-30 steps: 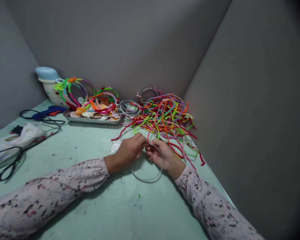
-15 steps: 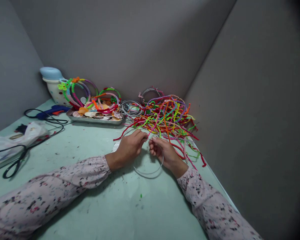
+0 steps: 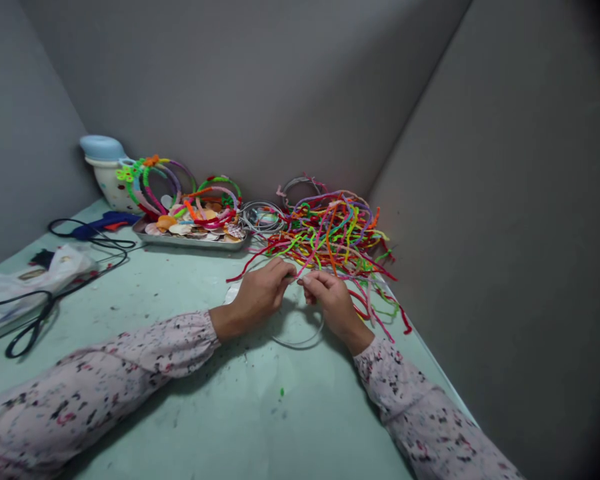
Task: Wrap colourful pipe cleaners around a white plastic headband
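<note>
The thin grey hoop (image 3: 300, 347), hanging low over the counter (image 3: 220, 413), looks light, springy and perhaps slippery, so it likely handles best pinched along its upper side, where the left hand (image 3: 263, 293) and right hand (image 3: 335, 307) both appear to grip it with closed fingertips.

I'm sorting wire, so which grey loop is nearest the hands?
The front loop, by the left hand and right hand; the coil beside the tray and the ring behind the pile lie farther back.

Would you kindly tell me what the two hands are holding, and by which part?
The left hand and right hand pinch the hoop at its far side; whether the pink strand is held is unclear.
</note>
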`<control>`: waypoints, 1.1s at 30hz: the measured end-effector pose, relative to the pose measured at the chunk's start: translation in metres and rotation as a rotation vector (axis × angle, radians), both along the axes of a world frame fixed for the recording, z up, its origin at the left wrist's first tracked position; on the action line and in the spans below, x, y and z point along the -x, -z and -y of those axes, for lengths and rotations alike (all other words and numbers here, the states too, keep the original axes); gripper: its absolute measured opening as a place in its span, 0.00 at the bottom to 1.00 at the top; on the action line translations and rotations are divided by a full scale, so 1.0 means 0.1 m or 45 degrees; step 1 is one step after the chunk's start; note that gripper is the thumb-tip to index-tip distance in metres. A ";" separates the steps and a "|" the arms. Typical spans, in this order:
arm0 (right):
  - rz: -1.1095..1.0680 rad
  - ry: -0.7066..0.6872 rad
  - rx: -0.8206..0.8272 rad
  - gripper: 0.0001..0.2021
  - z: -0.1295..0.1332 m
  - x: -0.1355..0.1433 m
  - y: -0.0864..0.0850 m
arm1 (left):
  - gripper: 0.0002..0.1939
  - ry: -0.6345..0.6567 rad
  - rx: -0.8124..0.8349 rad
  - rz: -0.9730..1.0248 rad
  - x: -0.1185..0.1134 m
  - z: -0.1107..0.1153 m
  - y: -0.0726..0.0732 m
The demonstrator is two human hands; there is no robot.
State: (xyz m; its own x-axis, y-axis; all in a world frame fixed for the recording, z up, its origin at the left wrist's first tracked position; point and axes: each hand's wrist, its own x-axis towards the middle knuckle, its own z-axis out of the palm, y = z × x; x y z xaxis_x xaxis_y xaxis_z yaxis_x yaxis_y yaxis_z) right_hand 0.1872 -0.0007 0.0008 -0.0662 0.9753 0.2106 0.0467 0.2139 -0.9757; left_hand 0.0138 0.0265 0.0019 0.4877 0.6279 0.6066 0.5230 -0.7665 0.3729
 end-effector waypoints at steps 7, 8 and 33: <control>0.087 0.082 -0.173 0.08 0.02 -0.04 -0.07 | 0.06 0.082 -0.144 0.079 0.01 0.03 -0.08; 0.087 0.087 -0.191 0.08 0.02 -0.05 -0.06 | 0.07 0.091 -0.151 0.078 0.02 0.03 -0.10; 0.699 0.081 -0.689 0.04 0.00 -0.15 0.23 | 0.13 0.124 0.644 -0.027 0.01 -0.11 -0.08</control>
